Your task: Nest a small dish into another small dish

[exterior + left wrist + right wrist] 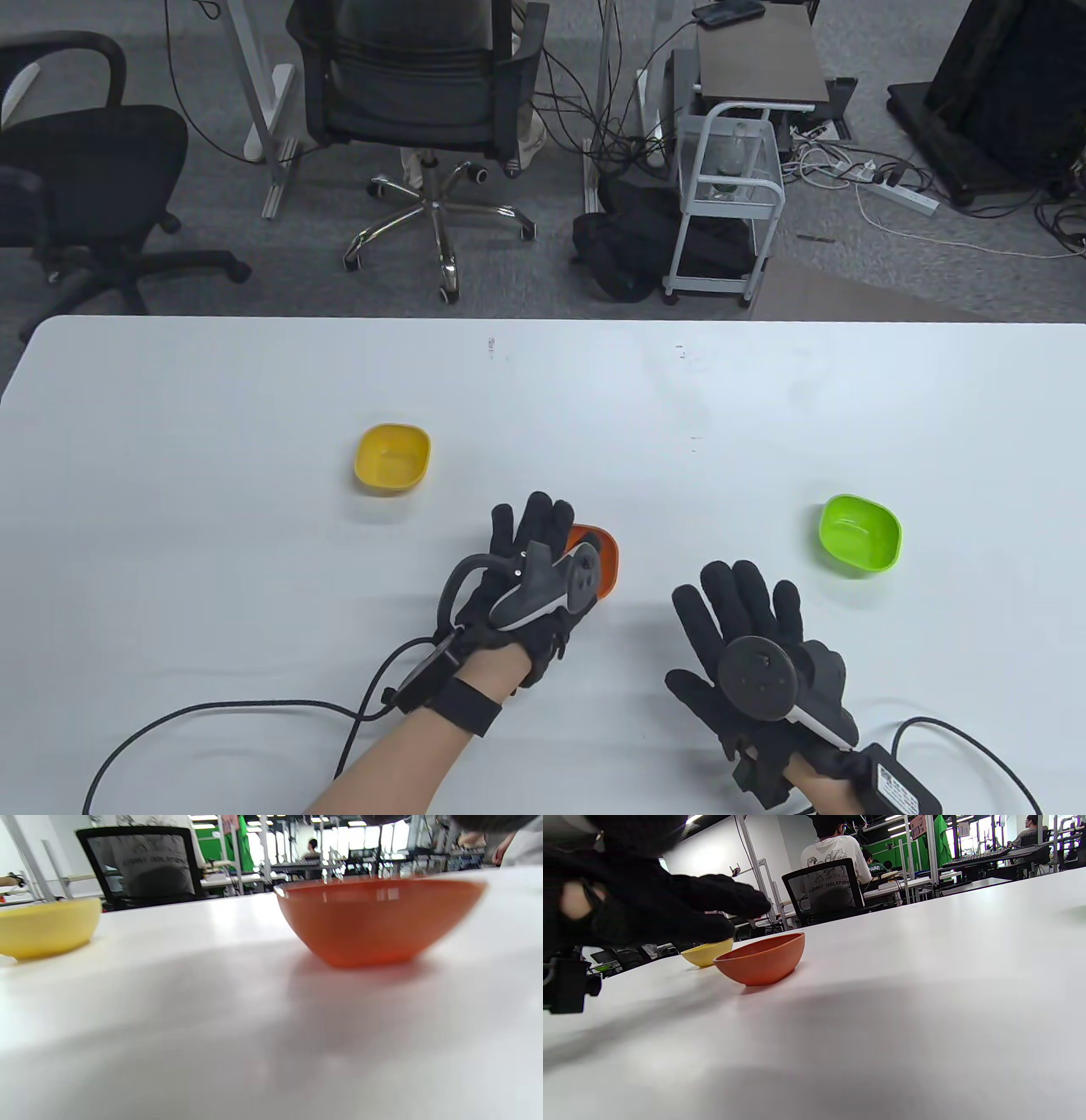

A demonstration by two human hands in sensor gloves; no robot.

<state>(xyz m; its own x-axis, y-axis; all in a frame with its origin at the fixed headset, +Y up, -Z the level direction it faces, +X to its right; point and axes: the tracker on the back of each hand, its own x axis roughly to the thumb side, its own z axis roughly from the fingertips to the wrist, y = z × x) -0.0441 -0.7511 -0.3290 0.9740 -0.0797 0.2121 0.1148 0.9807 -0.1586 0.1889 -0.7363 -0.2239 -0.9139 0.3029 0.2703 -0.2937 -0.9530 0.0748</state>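
Note:
Three small dishes stand on the white table [254, 594]: a yellow one [391, 458] at the left, an orange one [604, 556] in the middle and a green one [859, 535] at the right. My left hand [534, 526] is open, its fingers stretched over the near left part of the orange dish and hiding most of it. In the right wrist view the left hand [670, 908] hovers just above the orange dish [761, 959], apart from its rim. The left wrist view shows the orange dish [373, 916] close up and the yellow dish [46, 927]. My right hand [738, 594] lies open and empty, fingers spread, between the orange and green dishes.
The table's far edge [543, 319] runs across the middle of the table view. Beyond it on the floor are office chairs [424, 93], a white cart [725, 195] and cables. The gloves' cables [212, 722] trail over the near table.

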